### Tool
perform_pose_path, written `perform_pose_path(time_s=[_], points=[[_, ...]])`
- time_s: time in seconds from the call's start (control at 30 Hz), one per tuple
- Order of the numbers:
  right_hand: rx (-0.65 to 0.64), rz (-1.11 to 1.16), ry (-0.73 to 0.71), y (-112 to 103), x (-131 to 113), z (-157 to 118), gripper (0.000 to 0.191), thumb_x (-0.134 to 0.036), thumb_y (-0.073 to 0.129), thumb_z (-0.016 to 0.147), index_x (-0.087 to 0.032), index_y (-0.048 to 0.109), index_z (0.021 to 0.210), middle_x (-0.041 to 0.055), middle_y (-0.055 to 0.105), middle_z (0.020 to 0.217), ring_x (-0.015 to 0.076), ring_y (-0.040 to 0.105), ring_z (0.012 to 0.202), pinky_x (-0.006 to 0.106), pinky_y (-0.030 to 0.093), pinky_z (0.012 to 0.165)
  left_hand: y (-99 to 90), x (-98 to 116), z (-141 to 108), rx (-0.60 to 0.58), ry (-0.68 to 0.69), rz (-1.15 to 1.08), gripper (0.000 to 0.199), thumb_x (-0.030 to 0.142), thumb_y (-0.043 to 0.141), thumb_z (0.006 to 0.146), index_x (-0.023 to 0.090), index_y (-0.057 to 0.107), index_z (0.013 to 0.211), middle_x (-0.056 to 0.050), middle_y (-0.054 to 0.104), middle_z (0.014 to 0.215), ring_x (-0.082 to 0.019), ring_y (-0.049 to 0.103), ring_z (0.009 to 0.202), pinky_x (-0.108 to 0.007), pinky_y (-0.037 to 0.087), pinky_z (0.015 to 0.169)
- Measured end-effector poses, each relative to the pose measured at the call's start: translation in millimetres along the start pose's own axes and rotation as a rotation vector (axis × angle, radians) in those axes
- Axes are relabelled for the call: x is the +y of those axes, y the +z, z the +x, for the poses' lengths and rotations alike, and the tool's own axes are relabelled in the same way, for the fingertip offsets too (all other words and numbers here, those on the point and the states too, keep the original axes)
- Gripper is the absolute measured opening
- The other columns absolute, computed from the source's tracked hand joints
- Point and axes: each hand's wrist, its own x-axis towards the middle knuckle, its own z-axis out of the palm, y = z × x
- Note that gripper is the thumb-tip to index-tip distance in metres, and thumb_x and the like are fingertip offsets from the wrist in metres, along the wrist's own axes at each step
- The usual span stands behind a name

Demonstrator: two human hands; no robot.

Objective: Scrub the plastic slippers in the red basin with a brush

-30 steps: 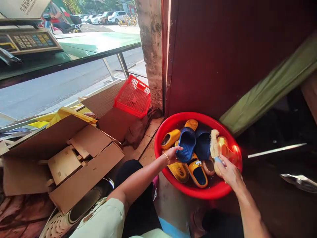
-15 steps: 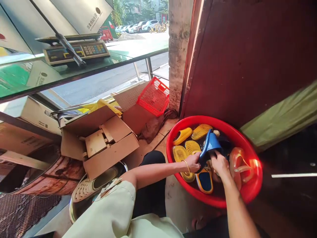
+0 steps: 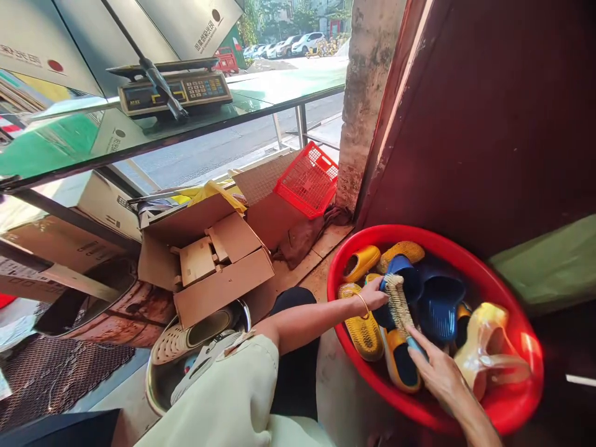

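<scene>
My left hand (image 3: pixel 375 295), with a bangle at the wrist, grips a blue slipper (image 3: pixel 403 270) over the red basin (image 3: pixel 516 406). My right hand (image 3: pixel 437 372) is closed round the blue handle of a scrub brush (image 3: pixel 398 303), whose pale bristles show beside the slipper. Around them in the basin lie yellow slippers (image 3: pixel 363 335), another dark blue slipper (image 3: pixel 437 304), a blue-and-yellow one (image 3: pixel 401 360) and a glossy translucent pair (image 3: pixel 488 347) at the right.
Left of the basin are an open cardboard box (image 3: pixel 223 285), a red plastic crate (image 3: pixel 308 180) and a metal bowl (image 3: pixel 156 388) holding beige clogs (image 3: pixel 174 344). A scale (image 3: pixel 174 93) sits on the glass counter. A dark red panel (image 3: pixel 493 143) rises behind the basin.
The view has shifted, so the basin looks larger and the scene sits further right. The brush now shows clearly in my right hand, and more blue slippers are visible.
</scene>
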Motion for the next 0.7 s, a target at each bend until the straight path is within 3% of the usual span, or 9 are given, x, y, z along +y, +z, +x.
perform_pose_path(time_s=[0.13, 0.3, 0.37, 0.43, 0.5, 0.57, 0.63, 0.7], points=[[0.010, 0.053, -0.031, 1, -18, -5, 0.054, -0.041, 0.044, 0.092, -0.020, 0.063, 0.138, 0.0092, 0.068, 0.131, 0.0281, 0.061, 0.126, 0.038, 0.050, 0.106, -4.9, 8, 7, 0.082, 0.047, 0.055, 0.065, 0.008, 0.061, 0.059, 0.018, 0.063, 0.123, -0.004, 0.067, 0.111, -0.022, 0.059, 0.103, -0.034, 0.048, 0.096], [-0.114, 0.084, -0.091, 9, -30, -20, 0.053, -0.039, 0.043, 0.093, -0.021, 0.062, 0.139, 0.0073, 0.063, 0.139, 0.0251, 0.055, 0.133, 0.035, 0.046, 0.110, -13.3, 4, 12, 0.190, -0.014, -0.008, 0.062, 0.011, 0.056, 0.066, 0.017, 0.060, 0.127, -0.006, 0.068, 0.109, -0.020, 0.061, 0.099, -0.033, 0.050, 0.093], [-0.100, 0.050, -0.036, 10, -23, -12, 0.055, -0.038, 0.042, 0.091, -0.019, 0.063, 0.139, 0.0087, 0.064, 0.137, 0.0261, 0.057, 0.131, 0.036, 0.048, 0.108, -10.5, 1, 9, 0.203, -0.025, 0.016, 0.060, 0.012, 0.056, 0.068, 0.017, 0.058, 0.128, -0.006, 0.068, 0.109, -0.019, 0.062, 0.097, -0.033, 0.051, 0.090], [-0.053, 0.019, 0.068, 7, -17, -2, 0.057, -0.039, 0.042, 0.090, -0.018, 0.062, 0.139, 0.0110, 0.071, 0.127, 0.0287, 0.066, 0.119, 0.038, 0.054, 0.101, -6.6, 1, 5, 0.133, -0.023, 0.062, 0.060, 0.014, 0.057, 0.068, 0.018, 0.056, 0.128, -0.006, 0.068, 0.110, -0.019, 0.063, 0.092, -0.033, 0.053, 0.085], [-0.048, 0.039, 0.155, -3, -19, 2, 0.058, -0.041, 0.041, 0.091, -0.018, 0.060, 0.142, 0.0116, 0.077, 0.112, 0.0298, 0.073, 0.104, 0.039, 0.059, 0.089, -6.4, 7, -1, 0.044, 0.014, 0.162, 0.060, 0.015, 0.059, 0.067, 0.019, 0.055, 0.127, -0.006, 0.068, 0.113, -0.019, 0.064, 0.092, -0.033, 0.053, 0.084], [-0.131, 0.124, 0.158, -20, -26, -5, 0.059, -0.045, 0.045, 0.092, -0.020, 0.058, 0.144, 0.0100, 0.078, 0.107, 0.0288, 0.074, 0.100, 0.037, 0.059, 0.086, -13.3, 18, -6, 0.029, 0.058, 0.345, 0.060, 0.015, 0.060, 0.068, 0.020, 0.054, 0.127, -0.007, 0.068, 0.116, -0.021, 0.064, 0.098, -0.034, 0.053, 0.088], [-0.268, 0.240, 0.100, -42, -32, -20, 0.060, -0.050, 0.053, 0.091, -0.022, 0.058, 0.143, 0.0086, 0.075, 0.118, 0.0275, 0.070, 0.112, 0.035, 0.055, 0.095, -26.4, 32, -9, 0.059, 0.035, 0.570, 0.061, 0.015, 0.058, 0.071, 0.021, 0.053, 0.132, -0.008, 0.069, 0.116, -0.024, 0.065, 0.104, -0.037, 0.050, 0.095], [-0.307, 0.326, 0.071, -63, -34, -35, 0.061, -0.052, 0.058, 0.089, -0.023, 0.059, 0.142, 0.0079, 0.070, 0.129, 0.0262, 0.064, 0.120, 0.033, 0.051, 0.101, -40.2, 44, -11, 0.103, 0.016, 0.735, 0.067, 0.014, 0.057, 0.072, 0.022, 0.051, 0.138, -0.009, 0.069, 0.121, -0.027, 0.064, 0.111, -0.039, 0.047, 0.099]])
